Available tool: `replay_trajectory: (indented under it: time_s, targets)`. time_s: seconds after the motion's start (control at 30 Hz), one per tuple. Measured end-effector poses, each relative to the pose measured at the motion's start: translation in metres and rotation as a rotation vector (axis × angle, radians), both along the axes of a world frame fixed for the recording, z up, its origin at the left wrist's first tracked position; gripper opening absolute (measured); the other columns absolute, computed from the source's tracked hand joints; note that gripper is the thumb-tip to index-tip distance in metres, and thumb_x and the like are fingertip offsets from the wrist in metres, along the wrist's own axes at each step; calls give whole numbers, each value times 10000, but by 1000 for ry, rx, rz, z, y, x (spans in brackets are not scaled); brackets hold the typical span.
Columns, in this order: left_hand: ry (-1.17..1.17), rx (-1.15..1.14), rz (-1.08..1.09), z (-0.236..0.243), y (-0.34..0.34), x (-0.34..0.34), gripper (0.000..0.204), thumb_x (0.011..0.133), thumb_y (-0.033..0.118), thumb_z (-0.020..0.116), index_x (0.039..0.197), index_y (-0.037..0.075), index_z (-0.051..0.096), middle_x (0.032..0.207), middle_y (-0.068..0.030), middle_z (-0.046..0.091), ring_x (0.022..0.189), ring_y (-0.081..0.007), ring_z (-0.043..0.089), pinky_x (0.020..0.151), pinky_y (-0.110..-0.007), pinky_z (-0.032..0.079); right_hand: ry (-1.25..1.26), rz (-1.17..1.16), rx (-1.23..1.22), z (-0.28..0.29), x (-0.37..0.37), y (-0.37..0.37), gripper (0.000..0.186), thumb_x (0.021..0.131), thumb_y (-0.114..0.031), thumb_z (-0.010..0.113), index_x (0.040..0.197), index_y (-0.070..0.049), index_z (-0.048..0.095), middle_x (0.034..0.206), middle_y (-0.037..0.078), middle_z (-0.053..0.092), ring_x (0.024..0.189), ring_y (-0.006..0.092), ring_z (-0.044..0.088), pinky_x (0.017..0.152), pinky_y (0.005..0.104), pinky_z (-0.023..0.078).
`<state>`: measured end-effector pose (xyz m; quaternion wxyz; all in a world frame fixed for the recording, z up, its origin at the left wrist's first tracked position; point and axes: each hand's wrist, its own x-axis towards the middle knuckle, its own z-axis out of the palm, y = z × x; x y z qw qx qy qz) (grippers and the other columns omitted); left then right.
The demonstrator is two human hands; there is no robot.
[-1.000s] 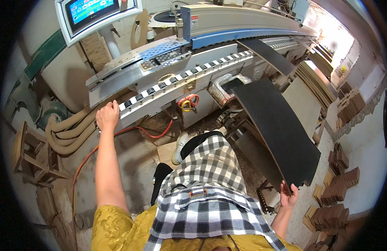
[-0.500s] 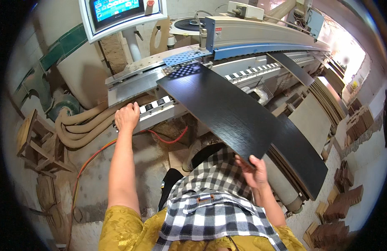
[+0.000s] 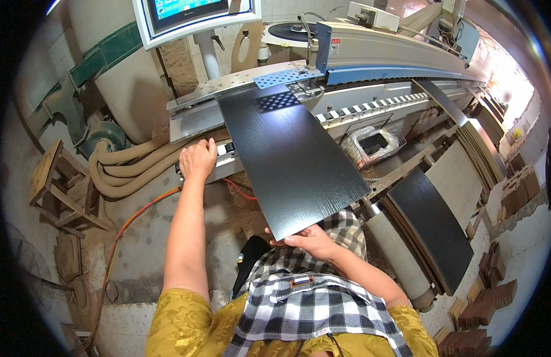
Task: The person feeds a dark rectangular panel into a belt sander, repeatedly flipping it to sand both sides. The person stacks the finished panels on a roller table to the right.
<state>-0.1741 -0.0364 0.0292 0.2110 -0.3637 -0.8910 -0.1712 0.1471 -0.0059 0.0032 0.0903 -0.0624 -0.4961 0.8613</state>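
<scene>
A long black board [image 3: 287, 160] with a faint wood-grain face lies flat, its far end beneath a blue perforated plate [image 3: 284, 77] on the edging machine. My right hand [image 3: 308, 241] grips the board's near edge by the left corner, thumb on top and fingers underneath. To the left of the board, my left hand [image 3: 198, 159] is closed over the end of the machine's roller rail [image 3: 223, 160]; its fingertips are partly hidden. The board's middle rests across this rail.
At right, a stack of black boards [image 3: 433, 223] lies beside a grey roller [image 3: 400, 256]. A control screen [image 3: 189, 15] stands at upper left. Thick hoses [image 3: 126, 172] and a wooden stool [image 3: 67, 184] are at left. Another dark board [image 3: 440, 101] sits farther along the machine.
My right hand has swung the board's near end leftward, so it now lies more squarely to the machine and uncovers the stack at right. My left hand stays at the rail end.
</scene>
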Motion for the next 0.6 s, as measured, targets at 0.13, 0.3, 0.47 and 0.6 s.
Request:
replay_trajectory:
  time_s: [0.13, 0.3, 0.47, 0.6]
  targets:
    - [4, 17, -1, 2, 1, 3, 417, 848, 358, 406, 680, 43, 620, 667, -196, 607, 664, -337, 594, 733, -416, 436, 3, -76, 123, -8, -7, -1, 274, 826, -80, 581, 1091, -16, 556, 1062, 71, 587, 930, 153, 565, 823, 275, 448]
    - [-2, 28, 16, 3, -1, 6, 416, 847, 359, 409, 677, 43, 620, 663, -200, 605, 666, -339, 594, 734, -417, 436, -55, -167, 216, -7, -2, -2, 184, 813, -86, 603, 983, -16, 602, 923, 30, 622, 862, 114, 561, 773, 254, 444]
    - [-15, 15, -4, 3, 1, 4, 409, 845, 353, 411, 696, 40, 629, 688, -205, 610, 687, -340, 596, 738, -413, 432, -20, -261, 227, -21, 4, 5, 185, 807, -98, 607, 972, -15, 606, 917, 37, 623, 838, 115, 569, 758, 262, 455]
    - [-38, 4, 8, 7, 0, 9, 406, 847, 345, 410, 703, 37, 632, 701, -206, 612, 699, -344, 595, 731, -414, 429, -84, -342, 222, -34, 15, 18, 166, 811, -120, 599, 935, -13, 619, 875, 43, 632, 787, 118, 578, 720, 261, 465]
